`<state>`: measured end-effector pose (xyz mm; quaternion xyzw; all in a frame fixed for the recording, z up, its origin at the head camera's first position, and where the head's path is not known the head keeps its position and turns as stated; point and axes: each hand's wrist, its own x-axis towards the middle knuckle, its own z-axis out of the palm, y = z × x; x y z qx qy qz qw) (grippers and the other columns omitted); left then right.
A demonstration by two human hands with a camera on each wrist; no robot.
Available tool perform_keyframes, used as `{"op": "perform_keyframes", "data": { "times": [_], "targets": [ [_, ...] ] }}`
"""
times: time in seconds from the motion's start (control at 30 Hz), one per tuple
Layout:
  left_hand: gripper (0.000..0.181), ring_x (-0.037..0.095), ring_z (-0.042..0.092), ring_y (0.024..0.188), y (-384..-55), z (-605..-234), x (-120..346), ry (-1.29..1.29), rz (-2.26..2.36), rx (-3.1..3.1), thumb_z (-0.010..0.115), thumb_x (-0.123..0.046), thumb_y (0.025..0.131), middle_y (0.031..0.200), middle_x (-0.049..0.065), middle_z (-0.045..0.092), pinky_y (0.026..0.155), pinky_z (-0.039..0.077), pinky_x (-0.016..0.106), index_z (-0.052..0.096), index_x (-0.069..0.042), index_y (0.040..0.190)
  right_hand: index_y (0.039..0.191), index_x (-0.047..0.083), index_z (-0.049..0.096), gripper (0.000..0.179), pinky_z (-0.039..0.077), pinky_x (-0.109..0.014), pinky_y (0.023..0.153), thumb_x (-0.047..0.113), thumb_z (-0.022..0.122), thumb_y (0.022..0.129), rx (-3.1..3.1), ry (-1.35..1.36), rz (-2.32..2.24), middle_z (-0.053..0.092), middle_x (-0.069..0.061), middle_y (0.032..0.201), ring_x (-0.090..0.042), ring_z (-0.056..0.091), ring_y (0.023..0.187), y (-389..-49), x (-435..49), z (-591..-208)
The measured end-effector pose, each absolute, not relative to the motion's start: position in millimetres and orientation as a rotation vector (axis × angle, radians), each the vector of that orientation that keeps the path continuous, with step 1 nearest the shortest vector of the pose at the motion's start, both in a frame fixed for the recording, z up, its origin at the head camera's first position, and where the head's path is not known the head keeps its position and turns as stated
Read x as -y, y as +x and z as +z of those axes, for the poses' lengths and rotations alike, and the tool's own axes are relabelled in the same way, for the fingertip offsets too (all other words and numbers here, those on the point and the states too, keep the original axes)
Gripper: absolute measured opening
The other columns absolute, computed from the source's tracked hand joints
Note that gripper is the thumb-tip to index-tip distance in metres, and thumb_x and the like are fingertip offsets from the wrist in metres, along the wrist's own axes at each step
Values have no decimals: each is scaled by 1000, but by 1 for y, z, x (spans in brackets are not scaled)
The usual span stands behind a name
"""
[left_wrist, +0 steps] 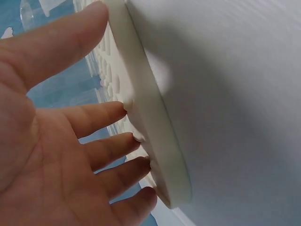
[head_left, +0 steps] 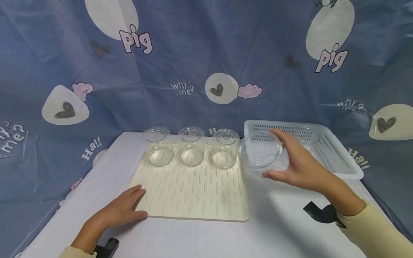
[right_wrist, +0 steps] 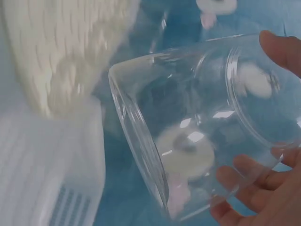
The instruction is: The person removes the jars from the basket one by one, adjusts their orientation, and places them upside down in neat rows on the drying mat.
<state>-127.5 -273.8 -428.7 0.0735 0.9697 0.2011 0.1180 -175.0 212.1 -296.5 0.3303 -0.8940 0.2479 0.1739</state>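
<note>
We grip a clear tumbler (head_left: 262, 150) in our right hand (head_left: 298, 166); our left hand (head_left: 120, 209), fingers relaxed, touches the ridged mat (head_left: 193, 195) near left.

The blue cloth (head_left: 232, 43) in the background is printed with the words "pig" (head_left: 136, 39), "why me?" (head_left: 182, 88) and "Ha!!" (head_left: 91, 148), each more than once.

The table (head_left: 193, 238) in front of me has a white top, and directly on it I can see a cream mat (head_left: 193, 200) lying flat, patterned with short ridges, and a white slotted basket (head_left: 351, 175) toward the far right corner
</note>
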Motion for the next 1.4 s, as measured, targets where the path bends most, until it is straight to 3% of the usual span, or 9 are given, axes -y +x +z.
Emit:
{"op": "perform_keyframes", "data": {
  "times": [0.13, 0.37, 0.63, 0.8, 0.97, 1.17, 1.4],
  "targets": [
    [82, 59, 33, 138, -128, -426, 272, 222, 583, -2849, 77, -41, 82, 151, 38, 32, 108, 37, 69, 48, 9, 140, 151, 5, 32, 108, 41, -58, 110, 33, 91, 65, 2530, 1066, 651, 47, -16, 149, -34, 46, 137, -176, -181, -305],
    [79, 60, 31, 138, -125, -425, 272, 224, 608, -2835, 76, -39, 83, 151, 40, 31, 108, 35, 70, 48, 9, 139, 152, 10, 32, 108, 42, -53, 108, 41, 90, 66, 2520, 1233, 674, 50, -7, 147, -25, 47, 135, -170, -136, -325],
    [79, 58, 31, 140, -127, -430, 274, 249, 626, -2853, 76, -39, 83, 153, 37, 31, 108, 35, 69, 48, 6, 141, 151, 8, 33, 108, 39, -48, 114, 41, 90, 66, 2493, 1283, 682, 49, -7, 148, -24, 46, 136, -171, -120, -335],
    [65, 55, 43, 133, -123, -426, 267, 300, 619, -2970, 74, -34, 86, 143, 35, 46, 106, 40, 66, 56, 7, 132, 151, 8, 34, 108, 39, -49, 114, 42, 90, 65, 2506, 1278, 669, 50, -7, 147, -23, 46, 136, -170, -117, -339],
    [51, 43, 54, 130, -107, -402, 239, 441, 797, -3073, 69, -33, 92, 139, 21, 57, 103, 47, 59, 59, -3, 133, 149, 10, 36, 107, 42, -49, 110, 43, 91, 64, 2489, 1279, 641, 50, -6, 145, -22, 48, 135, -169, -113, -343],
    [65, 33, 52, 135, -98, -378, 197, 573, 1023, -3043, 67, -42, 94, 150, 7, 50, 103, 49, 56, 43, -18, 149, 148, 12, 39, 105, 47, -48, 102, 47, 90, 63, 2476, 1279, 578, 52, -5, 139, -18, 51, 130, -165, -100, -350],
    [95, 25, 47, 140, -99, -375, 167, 631, 1184, -2878, 74, -53, 84, 160, 0, 34, 106, 49, 50, 19, -30, 158, 148, 16, 39, 105, 44, -48, 106, 51, 89, 63, 2422, 1279, 411, 52, -6, 140, -20, 50, 132, -158, -86, -359]
  ]
}}
